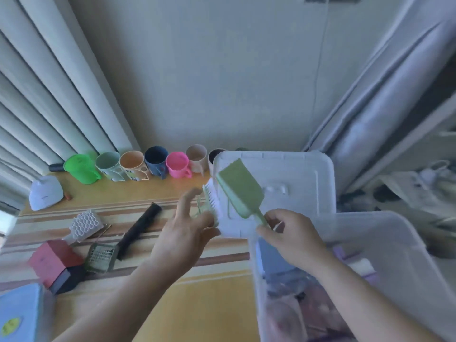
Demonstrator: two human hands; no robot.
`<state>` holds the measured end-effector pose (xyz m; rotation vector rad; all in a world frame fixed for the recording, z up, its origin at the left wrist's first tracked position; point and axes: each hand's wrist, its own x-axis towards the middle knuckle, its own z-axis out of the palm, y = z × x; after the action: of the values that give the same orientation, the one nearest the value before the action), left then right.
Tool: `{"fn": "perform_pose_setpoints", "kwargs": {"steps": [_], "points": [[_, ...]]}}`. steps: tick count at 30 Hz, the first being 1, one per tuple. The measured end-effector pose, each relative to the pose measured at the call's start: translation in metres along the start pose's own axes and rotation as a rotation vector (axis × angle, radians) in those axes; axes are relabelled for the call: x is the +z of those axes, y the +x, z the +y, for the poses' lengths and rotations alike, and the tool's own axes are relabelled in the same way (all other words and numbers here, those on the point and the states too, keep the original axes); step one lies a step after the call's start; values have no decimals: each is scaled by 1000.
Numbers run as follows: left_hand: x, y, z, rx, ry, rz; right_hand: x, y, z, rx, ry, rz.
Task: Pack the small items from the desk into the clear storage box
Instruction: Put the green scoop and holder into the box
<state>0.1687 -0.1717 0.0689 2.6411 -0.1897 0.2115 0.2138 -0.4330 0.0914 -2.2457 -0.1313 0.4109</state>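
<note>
Nearest, at the lower right, the clear storage box (385, 243) stands open with blurred items inside; what they are cannot be told. Above its near-left corner, the right hand (293, 236) has its fingers (265, 232) closed on the handle of a green dustpan (240, 187), blade tilted up and to the left. Just left, the left hand (183, 236) holds a small green brush (211, 202) with white bristles, fingers partly spread. On the desk (197, 304) to the left lie a red box (53, 256), a green slotted scoop (101, 256), a black tube (139, 228) and a white wavy-patterned piece (85, 224). Behind the hands lies the white box lid (296, 174). Farthest, a row of cups (153, 161) lines the wall.
</note>
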Motion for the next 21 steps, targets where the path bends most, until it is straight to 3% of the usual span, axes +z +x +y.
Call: {"fn": "perform_pose_setpoints", "kwargs": {"steps": [6, 9, 10, 15, 21], "points": [[47, 5, 124, 175, -46, -188, -94, -78, 93, 46, 80, 52], [70, 5, 171, 104, -142, -163, -126, -106, 138, 76, 82, 27], [79, 4, 183, 160, -104, -168, -135, -112, 151, 79, 48, 39], [110, -8, 212, 316, -87, -389, -165, -126, 216, 108, -41, 128], [133, -28, 204, 283, 68, -575, -175, -130, 255, 170, -134, -2]]}}
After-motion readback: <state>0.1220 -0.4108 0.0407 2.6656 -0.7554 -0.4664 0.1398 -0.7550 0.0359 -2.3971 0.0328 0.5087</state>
